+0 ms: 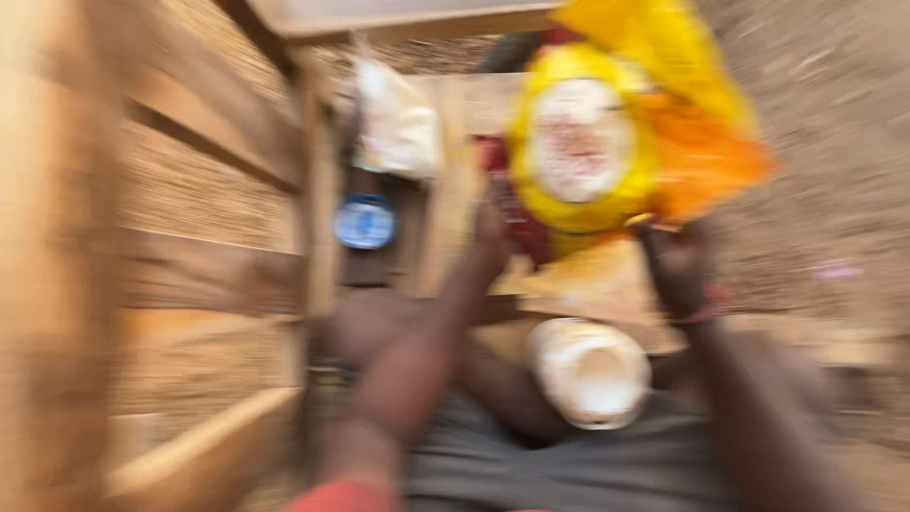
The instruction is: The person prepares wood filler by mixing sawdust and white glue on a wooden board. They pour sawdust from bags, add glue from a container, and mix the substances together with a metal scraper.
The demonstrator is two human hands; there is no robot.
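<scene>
Both arms are stretched forward over the lap in a heavily blurred view. The left hand [491,232] is raised to the lower left edge of a yellow bag [583,142] of pale grain; the right hand [678,261] is closed on its orange lower corner. The left grip cannot be made out

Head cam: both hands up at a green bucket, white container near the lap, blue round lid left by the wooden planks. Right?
Not quite: the bucket is yellow, not green, as the blurred head view shows. The rest holds: left hand and right hand are up at it, white container near the lap, blue round lid by the wooden planks.
</scene>
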